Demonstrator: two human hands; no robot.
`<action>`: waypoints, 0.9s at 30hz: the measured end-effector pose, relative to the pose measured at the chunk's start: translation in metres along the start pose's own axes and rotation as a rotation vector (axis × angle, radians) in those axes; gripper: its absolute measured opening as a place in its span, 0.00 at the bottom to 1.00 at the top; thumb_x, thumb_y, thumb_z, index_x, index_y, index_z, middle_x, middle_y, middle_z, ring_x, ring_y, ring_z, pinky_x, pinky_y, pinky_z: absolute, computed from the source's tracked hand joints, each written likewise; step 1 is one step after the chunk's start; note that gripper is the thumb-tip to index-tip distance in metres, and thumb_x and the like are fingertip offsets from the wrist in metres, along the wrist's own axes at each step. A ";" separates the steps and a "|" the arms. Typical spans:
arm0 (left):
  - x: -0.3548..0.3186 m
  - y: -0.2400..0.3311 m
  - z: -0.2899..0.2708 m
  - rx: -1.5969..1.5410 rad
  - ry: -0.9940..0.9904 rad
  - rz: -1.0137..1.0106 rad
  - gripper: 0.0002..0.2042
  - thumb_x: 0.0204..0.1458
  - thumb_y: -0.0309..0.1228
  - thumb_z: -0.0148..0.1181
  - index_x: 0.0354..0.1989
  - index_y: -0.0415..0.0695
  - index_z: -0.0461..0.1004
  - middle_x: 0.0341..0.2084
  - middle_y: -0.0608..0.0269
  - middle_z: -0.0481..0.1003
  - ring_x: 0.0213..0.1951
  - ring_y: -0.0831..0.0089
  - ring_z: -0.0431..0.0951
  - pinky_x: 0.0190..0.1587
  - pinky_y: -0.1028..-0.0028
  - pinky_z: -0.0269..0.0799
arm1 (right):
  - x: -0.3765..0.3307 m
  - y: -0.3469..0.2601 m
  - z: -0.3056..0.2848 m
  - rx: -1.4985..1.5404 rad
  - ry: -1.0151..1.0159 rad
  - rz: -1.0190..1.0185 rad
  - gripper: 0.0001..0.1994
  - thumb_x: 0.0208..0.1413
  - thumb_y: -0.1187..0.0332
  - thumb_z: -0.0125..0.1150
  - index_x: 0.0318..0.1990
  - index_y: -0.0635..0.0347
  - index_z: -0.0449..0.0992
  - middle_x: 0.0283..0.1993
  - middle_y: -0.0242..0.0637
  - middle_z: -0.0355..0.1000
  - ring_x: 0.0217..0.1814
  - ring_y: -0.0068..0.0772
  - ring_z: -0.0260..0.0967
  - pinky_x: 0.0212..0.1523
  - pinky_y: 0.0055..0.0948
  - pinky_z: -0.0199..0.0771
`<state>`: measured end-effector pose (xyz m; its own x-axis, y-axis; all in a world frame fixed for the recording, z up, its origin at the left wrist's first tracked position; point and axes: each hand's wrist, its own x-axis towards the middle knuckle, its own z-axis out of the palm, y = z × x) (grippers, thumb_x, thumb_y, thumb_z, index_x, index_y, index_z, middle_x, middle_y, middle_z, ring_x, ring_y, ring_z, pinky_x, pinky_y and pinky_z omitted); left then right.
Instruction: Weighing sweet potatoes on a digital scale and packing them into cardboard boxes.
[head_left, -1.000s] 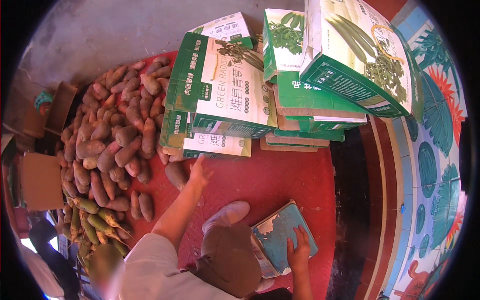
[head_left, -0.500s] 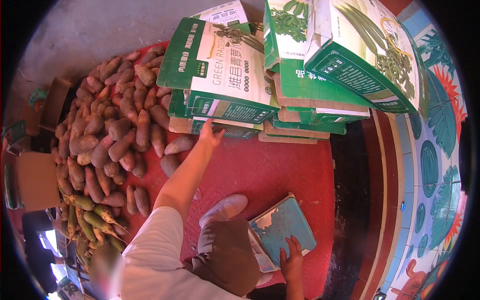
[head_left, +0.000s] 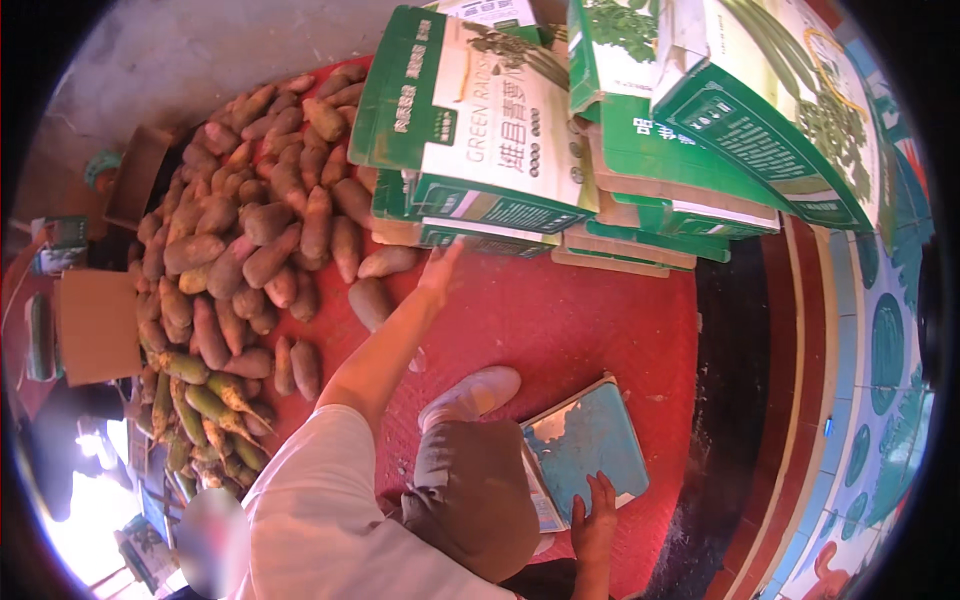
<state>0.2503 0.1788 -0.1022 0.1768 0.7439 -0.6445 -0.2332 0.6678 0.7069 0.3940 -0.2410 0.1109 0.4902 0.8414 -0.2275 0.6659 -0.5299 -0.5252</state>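
Observation:
My left hand reaches forward to the bottom edge of a stack of green-and-white cardboard cartons. Its fingers look stretched out, the tips at the lower carton side; how firmly they touch is unclear. On the red floor by my knee lies a flat blue-topped slab, its surface worn and peeling, with a pale panel along its left side; it resembles a weighing scale. My right hand rests at its near right part with fingers spread, grasping nothing.
A large heap of reddish-brown tubers covers the floor left of the cartons. Nearer lie several long green radishes. An open brown cardboard box stands at far left. Along the right runs a dark step edge beside a painted tiled wall.
The view has swung a little, so the scene sits farther right. My left hand stays at the lower cartons and my right hand stays on the blue slab.

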 end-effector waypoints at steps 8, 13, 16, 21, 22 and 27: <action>-0.058 -0.020 -0.128 1.502 0.853 0.288 0.51 0.34 0.47 0.69 0.65 0.52 0.41 0.57 0.44 0.57 0.60 0.56 0.58 0.59 0.62 0.57 | -0.001 0.004 0.007 -0.022 -0.019 -0.022 0.19 0.46 0.80 0.56 0.49 0.64 0.66 0.54 0.53 0.62 0.54 0.56 0.62 0.52 0.41 0.66; -0.032 -0.028 -0.170 0.979 0.616 -0.040 0.59 0.28 0.45 0.72 0.65 0.54 0.31 0.54 0.44 0.62 0.54 0.51 0.66 0.54 0.64 0.64 | 0.002 0.000 0.014 -0.019 -0.068 -0.014 0.19 0.46 0.80 0.56 0.49 0.64 0.67 0.53 0.53 0.62 0.54 0.56 0.62 0.51 0.41 0.66; -0.023 -0.033 -0.157 0.889 0.751 0.009 0.58 0.27 0.40 0.73 0.65 0.52 0.33 0.51 0.43 0.65 0.53 0.52 0.67 0.54 0.64 0.65 | 0.000 0.001 0.016 -0.034 -0.085 0.012 0.19 0.45 0.80 0.56 0.48 0.65 0.67 0.53 0.53 0.62 0.53 0.56 0.63 0.51 0.41 0.67; -0.033 -0.018 -0.165 0.451 0.600 -0.014 0.52 0.26 0.34 0.73 0.63 0.48 0.44 0.51 0.44 0.65 0.52 0.52 0.68 0.53 0.62 0.66 | -0.001 -0.003 0.012 -0.036 -0.100 0.032 0.19 0.45 0.80 0.56 0.48 0.65 0.67 0.53 0.53 0.63 0.53 0.56 0.63 0.50 0.41 0.67; -0.029 -0.018 -0.185 0.527 0.549 0.105 0.51 0.25 0.33 0.72 0.62 0.49 0.46 0.50 0.43 0.66 0.51 0.52 0.68 0.52 0.62 0.66 | 0.000 -0.007 0.011 -0.042 -0.108 0.028 0.19 0.45 0.80 0.57 0.48 0.65 0.67 0.53 0.53 0.63 0.53 0.55 0.63 0.50 0.41 0.67; -0.045 0.083 -0.127 0.988 0.667 0.488 0.47 0.29 0.36 0.69 0.62 0.52 0.48 0.46 0.43 0.66 0.48 0.48 0.69 0.51 0.60 0.66 | -0.003 -0.002 0.013 -0.091 -0.108 0.023 0.19 0.45 0.80 0.57 0.48 0.65 0.68 0.53 0.52 0.63 0.53 0.54 0.63 0.51 0.40 0.67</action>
<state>0.1017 0.1973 -0.0514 -0.3026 0.9500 -0.0774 0.7158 0.2801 0.6396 0.3843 -0.2410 0.1022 0.4457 0.8330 -0.3278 0.7062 -0.5522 -0.4431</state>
